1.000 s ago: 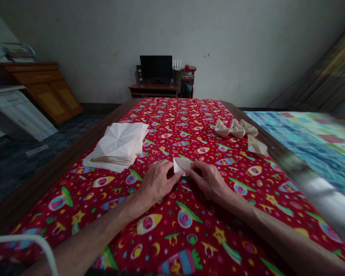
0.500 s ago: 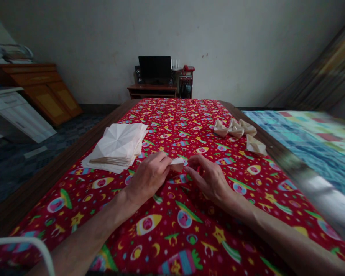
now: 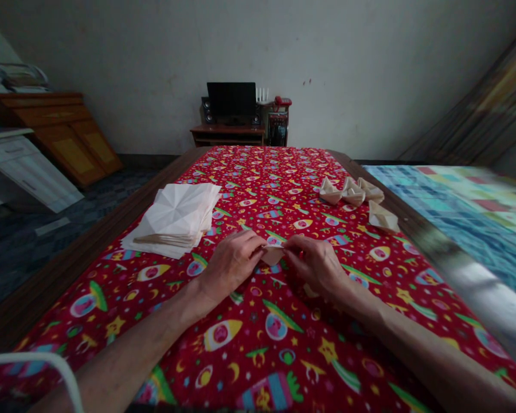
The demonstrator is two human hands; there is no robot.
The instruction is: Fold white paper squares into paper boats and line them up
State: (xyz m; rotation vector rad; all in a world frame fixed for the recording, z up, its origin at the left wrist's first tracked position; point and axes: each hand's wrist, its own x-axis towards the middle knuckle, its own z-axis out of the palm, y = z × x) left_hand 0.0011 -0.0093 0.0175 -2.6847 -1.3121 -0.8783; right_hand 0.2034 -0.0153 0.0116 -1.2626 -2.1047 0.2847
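Note:
A small folded piece of pale paper [image 3: 272, 255] is pinched between my two hands, low over the red patterned cloth [image 3: 258, 321]. My left hand [image 3: 236, 258] grips its left end with thumb and fingers. At the other end, my right hand [image 3: 316, 261] pinches the paper's right edge. Fingers cover both ends, so only the middle shows. To the left lies a stack of creased paper sheets [image 3: 176, 212]. Several folded paper shapes [image 3: 353, 192] with raised points sit at the right, one of them [image 3: 383, 218] nearer to me.
The cloth covers a long table with a dark wooden edge [image 3: 413, 246]. A white cable [image 3: 47, 358] curves in at lower left. Beyond the table stand a monitor [image 3: 231, 99] and a red telephone [image 3: 282, 102]. A bed [image 3: 447, 218] borders the right side, cabinets [image 3: 69, 123] the left.
My right hand has closed on the right end of the paper, which it was apart from before. The paper has shifted slightly right and tilted; my left hand moved with it.

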